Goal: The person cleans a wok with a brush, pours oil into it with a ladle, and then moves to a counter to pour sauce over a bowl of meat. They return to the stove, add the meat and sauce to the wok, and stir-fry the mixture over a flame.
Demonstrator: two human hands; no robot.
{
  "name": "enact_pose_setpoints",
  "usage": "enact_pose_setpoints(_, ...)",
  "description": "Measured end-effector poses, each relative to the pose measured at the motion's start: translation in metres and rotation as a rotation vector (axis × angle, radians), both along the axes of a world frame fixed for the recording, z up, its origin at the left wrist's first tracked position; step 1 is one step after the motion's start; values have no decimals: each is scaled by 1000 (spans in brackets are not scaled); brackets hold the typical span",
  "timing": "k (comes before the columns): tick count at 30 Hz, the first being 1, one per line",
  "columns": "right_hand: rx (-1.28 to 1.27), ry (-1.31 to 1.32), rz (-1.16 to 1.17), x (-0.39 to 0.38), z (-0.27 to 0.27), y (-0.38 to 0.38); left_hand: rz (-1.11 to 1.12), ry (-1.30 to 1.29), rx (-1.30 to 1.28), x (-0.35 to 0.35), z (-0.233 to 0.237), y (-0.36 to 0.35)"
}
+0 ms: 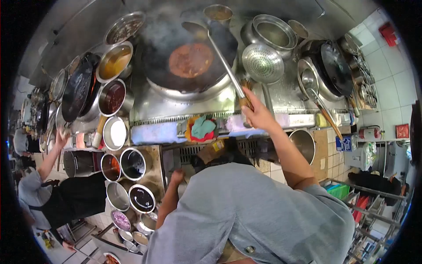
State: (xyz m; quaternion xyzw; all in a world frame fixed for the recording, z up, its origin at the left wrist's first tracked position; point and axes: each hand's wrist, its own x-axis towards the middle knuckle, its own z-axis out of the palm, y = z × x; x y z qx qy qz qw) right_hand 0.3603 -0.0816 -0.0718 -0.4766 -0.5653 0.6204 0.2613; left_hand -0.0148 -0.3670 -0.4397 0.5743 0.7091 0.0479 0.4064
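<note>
My right hand [257,113] is wrapped round the wooden end of a long-handled ladle [226,66]. The ladle's bowl is over the far side of a large black wok [158,79], where reddish-brown food in sauce [191,60] steams. My left hand [177,177] is low, in front of the stove edge and beside the counter with the pots. Its fingers look curled, and what they hold, if anything, is hidden. Folded coloured cloths [203,128] lie on the stove's front ledge between my arms.
A perforated strainer [263,64] lies right of the wok, near a steel pot [274,33]. Bowls of yellow liquid [115,63] and dark red sauce [111,97] stand to the left. Another wok [336,68] is at right. A co-worker [66,198] stands at left, one hand at another wok.
</note>
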Motion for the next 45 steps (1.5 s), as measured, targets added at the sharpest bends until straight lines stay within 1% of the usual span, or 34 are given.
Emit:
enact_pose_setpoints(1,-43,-80,-34,10,7,10,91,-54,5,9,25,5)
enact_pose_setpoints(2,-22,-73,-33,21,5,34,173,-238,-13,15,34,-1)
enact_pose_setpoints(3,427,-169,-61,30,-4,61,-44,-156,65,19,41,-1)
enact_pose_setpoints(4,866,-261,-93,37,-10,84,404,-282,-104,35,37,-9)
enact_pose_setpoints(5,500,-417,-138,31,32,102,856,-404,-273,50,33,-13)
enact_pose_setpoints(7,678,-442,-159,32,37,170,907,-417,-257,67,39,-15)
enact_pose_setpoints(9,810,-441,-109,55,-2,268,987,-446,-231,77,55,-17)
enact_pose_setpoints(11,662,-855,-61,70,17,307,1081,-481,-188,84,75,-11)
enact_pose_setpoints(12,646,-939,-30,78,16,330,1148,-508,-160,94,82,-11)
enact_pose_setpoints(13,619,-1026,17,91,7,347,1174,-479,-64,112,100,-11)
enact_pose_setpoints(14,661,-1119,76,101,-4,361,1155,-487,-108,122,105,-22)
enact_pose_setpoints(16,794,-1268,168,106,-16,386,1185,-500,-75,150,99,-57)
enact_pose_setpoints(17,870,-1329,178,110,-16,394,1163,-420,-135,166,110,-65)
enact_pose_setpoints(19,1032,-1423,254,120,-28,427,1152,-383,-166,194,116,-95)
enact_pose_setpoints(21,976,-1376,361,135,-51,459,1186,-393,-159,219,116,-132)
enact_pose_setpoints(23,-97,-904,303,123,-41,469,1244,-417,-148,239,108,-168)
enact_pose_setpoints(24,-92,-912,337,128,-56,488,1271,-429,-144,249,100,-184)
enact_pose_setpoints(25,388,-1058,374,149,-81,515,1287,-452,-131,259,93,-192)
enact_pose_setpoints(26,887,-1154,391,148,-83,522,1297,-468,-124,266,91,-194)
enact_pose_setpoints(27,893,-1151,409,144,-88,526,1285,-483,-18,274,89,-194)
enact_pose_setpoints(29,-234,-853,187,118,-69,500,1255,-458,52,276,84,-178)
enact_pose_setpoints(30,-247,-861,173,128,-76,493,1196,-440,95,275,86,-172)
enact_pose_setpoints(31,347,-981,292,126,-82,495,1362,-492,-13,271,105,-145)
enact_pose_setpoints(32,946,-1062,388,127,-85,499,941,-257,42,260,112,-131)
enact_pose_setpoints(34,753,-997,236,125,-82,511,1385,-426,-230,251,165,-61)
enact_pose_setpoints(35,759,-977,172,128,-75,491,1343,-434,-245,244,150,-70)
enact_pose_setpoints(37,776,-956,65,125,-52,460,1158,-507,-230,219,113,-87)
enact_pose_setpoints(38,613,-820,-19,133,-43,440,1122,-502,-220,211,113,-87)
enact_pose_setpoints(40,350,-511,-218,141,-29,383,966,-391,-20,193,113,-81)
enact_pose_setpoints(41,252,-349,-329,152,-24,351,1158,-456,-149,188,103,-82)
enact_pose_setpoints(42,433,-669,-270,175,-33,335,1346,-513,-287,180,88,-87)
enact_pose_setpoints(43,573,-785,-283,199,-53,319,1288,-696,-134,167,68,-99)
enact_pose_setpoints(44,361,-555,-350,209,-31,284,1226,-882,9,155,52,-109)
enact_pose_setpoints(45,169,-311,-399,208,-6,251,1189,-888,7,148,43,-108)
